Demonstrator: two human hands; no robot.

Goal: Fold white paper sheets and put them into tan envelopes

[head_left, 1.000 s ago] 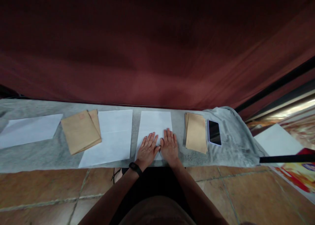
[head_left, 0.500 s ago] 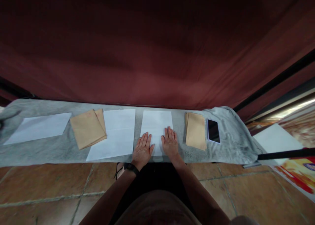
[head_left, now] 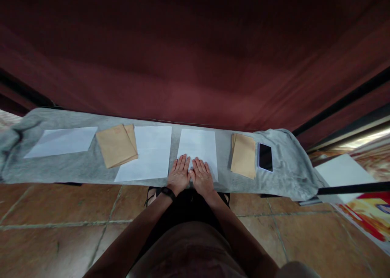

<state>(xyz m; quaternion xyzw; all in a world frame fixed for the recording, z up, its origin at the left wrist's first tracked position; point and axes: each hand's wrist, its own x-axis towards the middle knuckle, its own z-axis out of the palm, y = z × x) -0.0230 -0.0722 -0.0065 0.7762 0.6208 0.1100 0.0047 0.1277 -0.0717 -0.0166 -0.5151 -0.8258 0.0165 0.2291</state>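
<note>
A white sheet of paper (head_left: 199,142) lies in front of me on the grey cloth-covered table (head_left: 73,168). My left hand (head_left: 179,173) rests flat on its near left corner, fingers stretched out; a dark band circles that wrist. Beside it, my right hand (head_left: 201,176) lies flat on the sheet's near part, the two thumbs touching or nearly so. Neither hand grips anything. Just left of this sheet is a wider stack of white paper (head_left: 152,152), partly covered by brown envelopes (head_left: 115,146). More brown envelopes (head_left: 243,156) lie in a small pile to the right.
A phone (head_left: 265,157) with a dark screen lies right of the envelope pile. Another white sheet (head_left: 61,142) is at the far left. A dark red curtain (head_left: 189,83) hangs behind the table. At the right stands a black bar (head_left: 350,188) near a printed poster (head_left: 370,213).
My right hand has slid left over the sheet toward my left hand, so the hands now lie side by side. The view has tilted slightly.
</note>
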